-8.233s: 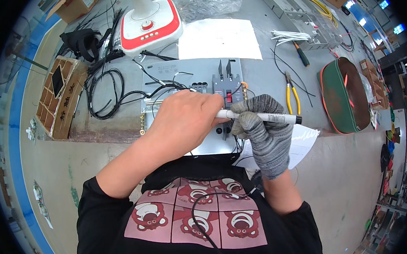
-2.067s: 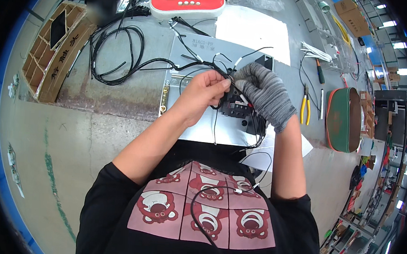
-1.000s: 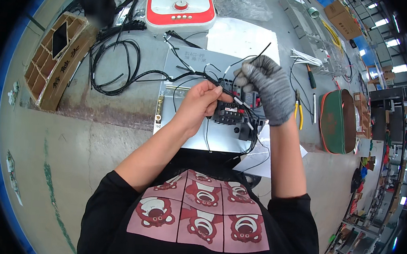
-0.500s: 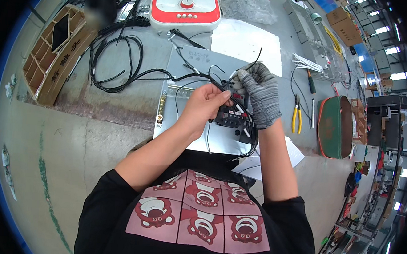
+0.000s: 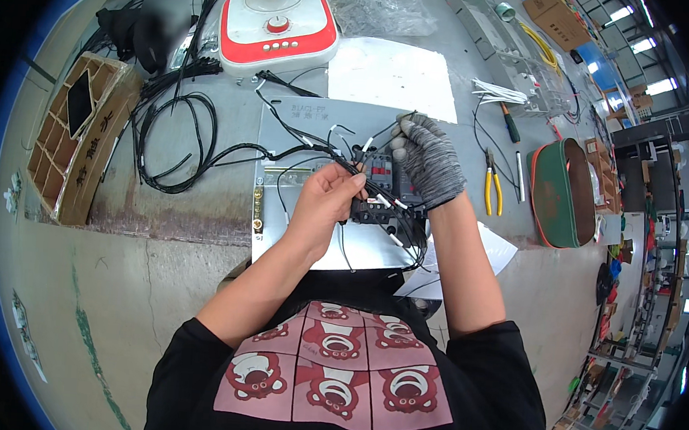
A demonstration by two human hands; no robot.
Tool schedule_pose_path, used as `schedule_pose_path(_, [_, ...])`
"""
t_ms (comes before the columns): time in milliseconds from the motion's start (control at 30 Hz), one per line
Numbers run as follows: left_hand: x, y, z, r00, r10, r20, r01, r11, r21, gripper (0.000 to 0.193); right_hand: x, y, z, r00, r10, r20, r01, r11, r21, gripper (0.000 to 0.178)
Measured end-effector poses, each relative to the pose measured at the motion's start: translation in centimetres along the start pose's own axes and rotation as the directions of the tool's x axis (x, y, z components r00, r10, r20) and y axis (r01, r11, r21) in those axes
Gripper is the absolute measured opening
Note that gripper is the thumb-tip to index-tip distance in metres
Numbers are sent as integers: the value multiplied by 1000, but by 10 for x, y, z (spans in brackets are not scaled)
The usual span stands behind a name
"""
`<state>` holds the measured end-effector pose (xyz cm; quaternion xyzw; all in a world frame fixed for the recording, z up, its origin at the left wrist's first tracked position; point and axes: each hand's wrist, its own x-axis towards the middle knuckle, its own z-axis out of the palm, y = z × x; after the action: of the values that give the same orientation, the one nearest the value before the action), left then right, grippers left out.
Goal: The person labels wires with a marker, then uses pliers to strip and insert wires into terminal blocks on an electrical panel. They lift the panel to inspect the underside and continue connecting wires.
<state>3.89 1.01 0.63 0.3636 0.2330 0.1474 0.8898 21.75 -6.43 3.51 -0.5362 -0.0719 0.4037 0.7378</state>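
My bare left hand (image 5: pixel 325 200) pinches a bundle of black wires (image 5: pixel 311 145) between thumb and fingers, above a grey metal mounting plate (image 5: pixel 294 243). My right hand (image 5: pixel 432 161), in a grey knitted glove, grips one thin black wire (image 5: pixel 384 131) near its end, up and to the right of the left hand. Beneath the wires sit black electrical switch units (image 5: pixel 378 169) on the plate, partly covered by hands and wires. White marker sleeves show on several wires. A brass terminal strip (image 5: pixel 258 209) lies along the plate's left edge.
Right of the plate lie yellow-handled pliers (image 5: pixel 493 189), a screwdriver (image 5: pixel 510 124) and a green bin (image 5: pixel 550 193). A red-and-white fan base (image 5: pixel 277 34) and white paper (image 5: pixel 394 75) are at the back. Coiled black cable (image 5: pixel 145 157) and a divided cardboard box (image 5: pixel 93 157) are at the left.
My right hand has moved right and away from my left hand, with the wire drawn out straighter between them. My left hand stays on the bundle. The whole view has shifted slightly.
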Motion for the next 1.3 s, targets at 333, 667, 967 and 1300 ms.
schedule_pose_path(333, [7,-7,-7,993,-90,73,102,976,-191,17,12,2,-4,999,-22,39,14,983,183,20])
schedule_pose_path(667, [1,5,-3,988,-52,148,89,963,-255,15,3,1,3,985,2,173,-34,983,179,28])
schedule_pose_path(967, [4,-3,-5,984,-63,167,123,918,-378,18,0,-3,6,995,-50,87,37,988,147,14])
schedule_pose_path(1300, [5,-7,-1,989,-65,134,117,894,-433,13,-1,-5,11,995,-80,61,77,996,48,20])
